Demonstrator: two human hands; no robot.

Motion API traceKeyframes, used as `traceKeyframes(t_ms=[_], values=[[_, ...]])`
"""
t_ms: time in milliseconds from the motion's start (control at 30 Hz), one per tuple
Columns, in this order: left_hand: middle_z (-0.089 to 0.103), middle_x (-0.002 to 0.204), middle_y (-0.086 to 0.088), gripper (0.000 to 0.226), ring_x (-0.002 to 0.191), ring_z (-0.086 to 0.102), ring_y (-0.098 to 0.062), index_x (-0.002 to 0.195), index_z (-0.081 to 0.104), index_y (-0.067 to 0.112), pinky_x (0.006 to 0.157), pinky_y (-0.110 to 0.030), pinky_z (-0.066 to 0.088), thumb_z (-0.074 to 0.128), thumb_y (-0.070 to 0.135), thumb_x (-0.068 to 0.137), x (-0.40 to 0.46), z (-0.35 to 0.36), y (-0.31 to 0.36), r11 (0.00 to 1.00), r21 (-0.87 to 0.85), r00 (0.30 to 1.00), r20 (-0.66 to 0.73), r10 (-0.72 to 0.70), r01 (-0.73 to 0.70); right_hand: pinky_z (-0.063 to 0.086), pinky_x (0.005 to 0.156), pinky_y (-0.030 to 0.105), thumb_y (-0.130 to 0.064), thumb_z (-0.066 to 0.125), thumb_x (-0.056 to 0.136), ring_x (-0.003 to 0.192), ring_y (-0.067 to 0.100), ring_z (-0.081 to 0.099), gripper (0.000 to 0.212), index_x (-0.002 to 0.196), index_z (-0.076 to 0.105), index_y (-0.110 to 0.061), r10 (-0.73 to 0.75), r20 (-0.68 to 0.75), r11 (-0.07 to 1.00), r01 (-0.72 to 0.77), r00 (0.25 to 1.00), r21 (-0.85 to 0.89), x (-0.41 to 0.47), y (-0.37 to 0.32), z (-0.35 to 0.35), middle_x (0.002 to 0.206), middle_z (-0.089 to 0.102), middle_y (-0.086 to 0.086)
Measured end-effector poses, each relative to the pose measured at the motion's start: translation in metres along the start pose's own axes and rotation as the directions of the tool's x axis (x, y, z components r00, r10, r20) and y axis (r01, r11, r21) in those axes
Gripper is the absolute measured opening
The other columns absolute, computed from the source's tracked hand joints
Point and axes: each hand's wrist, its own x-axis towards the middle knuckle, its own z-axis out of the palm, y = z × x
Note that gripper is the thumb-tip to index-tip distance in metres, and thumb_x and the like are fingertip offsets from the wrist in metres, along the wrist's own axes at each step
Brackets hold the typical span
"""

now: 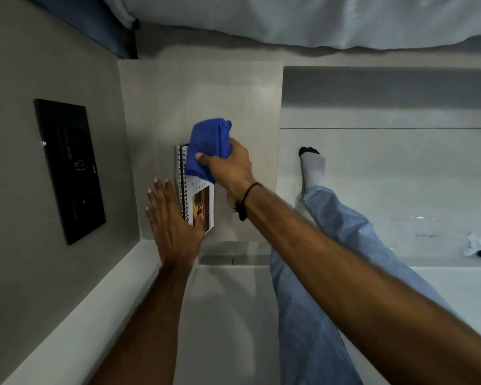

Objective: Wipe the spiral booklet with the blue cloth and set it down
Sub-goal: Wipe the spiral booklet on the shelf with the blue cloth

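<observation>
Right hand (229, 168) fingers pinch blue cloth (208, 147) on spiral booklet (196, 190); left hand (172, 223) fingers spread beside it

— Views on record?
— One: head camera, wide-angle, worn by the person.

— Facing?
— Forward and steeply down, over both forearms onto a pale counter (233, 93) beside a grey wall.

— Range?
— Close; the left hand (172, 220) and right hand (231, 168) sit mid-frame, a jeans leg (331, 273) and floor lower right.

— Shared field?
— None; single view. Edges bow.
</observation>
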Motion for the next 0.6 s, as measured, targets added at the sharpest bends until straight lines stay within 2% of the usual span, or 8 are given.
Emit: traceKeyframes(t_ms=[100, 167, 233, 300, 400, 500, 533, 600], values=[[0.0, 0.173, -0.014, 0.104, 0.161, -0.001, -0.034, 0.164, 0.004, 0.013, 0.129, -0.058, 0.009, 0.065, 0.049, 0.088, 0.0, 0.0, 0.0, 1.0, -0.002, 1.0, 0.005, -0.006, 0.006, 0.054, 0.059, 0.024, -0.013, 0.075, 0.08, 0.076, 0.018, 0.063, 0.029, 0.091, 0.05, -0.022, -0.024, -0.064, 0.994, 0.017, 0.998, -0.105, 0.001, 0.013, -0.002, 0.087, 0.063, 0.0], [0.0, 0.173, -0.013, 0.104, 0.161, -0.001, -0.034, 0.164, 0.004, 0.014, 0.129, -0.059, 0.009, 0.067, 0.048, 0.087, 0.0, 0.001, 0.0, 1.0, -0.007, 1.0, 0.005, -0.007, 0.007, 0.052, 0.064, 0.026, -0.012, 0.073, 0.081, 0.081, 0.018, 0.06, 0.029, 0.102, 0.053, -0.013, 0.011, -0.066, 0.97, -0.026, 0.998, -0.242, 0.004, 0.017, -0.002, 0.098, 0.066, 0.007], [0.0, 0.173, -0.013, 0.105, 0.161, -0.002, -0.034, 0.164, 0.005, 0.014, 0.129, -0.058, 0.008, 0.067, 0.048, 0.087, 0.001, 0.001, -0.001, 1.0, -0.011, 1.0, 0.004, -0.014, 0.014, 0.056, 0.074, 0.031, -0.015, 0.074, 0.08, 0.087, 0.02, 0.061, 0.037, 0.111, 0.054, -0.01, 0.062, -0.006, 0.94, -0.061, 0.998, -0.335, 0.007, 0.016, -0.002, 0.106, 0.065, 0.01], [-0.001, 0.173, -0.013, 0.104, 0.161, -0.002, -0.034, 0.164, 0.004, 0.013, 0.129, -0.057, 0.007, 0.066, 0.05, 0.088, 0.001, 0.002, -0.002, 1.0, 0.005, 1.0, 0.007, -0.014, 0.014, 0.061, 0.073, 0.035, -0.016, 0.077, 0.078, 0.087, 0.021, 0.066, 0.039, 0.109, 0.053, -0.014, 0.107, 0.08, 0.953, -0.079, 0.991, -0.293, 0.007, 0.008, -0.003, 0.104, 0.065, 0.008], [-0.002, 0.173, -0.013, 0.104, 0.161, -0.002, -0.034, 0.164, 0.002, 0.013, 0.13, -0.056, 0.008, 0.063, 0.051, 0.089, 0.002, 0.002, -0.002, 1.0, 0.031, 1.0, 0.006, -0.001, 0.001, 0.061, 0.055, 0.028, -0.017, 0.081, 0.074, 0.077, 0.019, 0.07, 0.035, 0.096, 0.054, -0.02, 0.143, 0.165, 0.989, -0.136, 0.976, -0.055, 0.004, -0.009, -0.008, 0.093, 0.067, 0.004], [-0.002, 0.173, -0.014, 0.105, 0.16, -0.001, -0.035, 0.164, 0.002, 0.014, 0.13, -0.055, 0.007, 0.062, 0.054, 0.089, 0.002, 0.004, -0.003, 0.999, 0.037, 1.0, -0.002, -0.001, 0.001, 0.062, 0.058, 0.034, -0.017, 0.081, 0.074, 0.08, 0.024, 0.071, 0.033, 0.098, 0.058, -0.017, 0.163, 0.111, 0.978, -0.176, 0.98, 0.113, 0.006, -0.012, -0.011, 0.099, 0.069, 0.009], [-0.002, 0.173, -0.014, 0.105, 0.16, -0.001, -0.035, 0.164, 0.002, 0.014, 0.129, -0.056, 0.007, 0.062, 0.055, 0.089, 0.001, 0.005, -0.003, 0.999, 0.033, 1.0, -0.006, 0.001, 0.0, 0.063, 0.061, 0.036, -0.016, 0.079, 0.076, 0.082, 0.024, 0.07, 0.032, 0.099, 0.057, -0.016, 0.15, 0.049, 0.986, -0.154, 0.987, 0.072, 0.007, -0.007, -0.011, 0.1, 0.068, 0.009], [0.0, 0.173, -0.015, 0.104, 0.16, 0.0, -0.036, 0.163, 0.002, 0.015, 0.129, -0.056, 0.009, 0.06, 0.057, 0.089, 0.001, 0.005, -0.003, 1.0, 0.027, 1.0, -0.017, 0.015, -0.014, 0.063, 0.069, 0.041, -0.014, 0.074, 0.08, 0.086, 0.025, 0.068, 0.032, 0.104, 0.053, -0.017, 0.083, -0.041, 0.984, -0.089, 0.996, -0.153, 0.005, 0.007, -0.008, 0.101, 0.065, 0.009]])
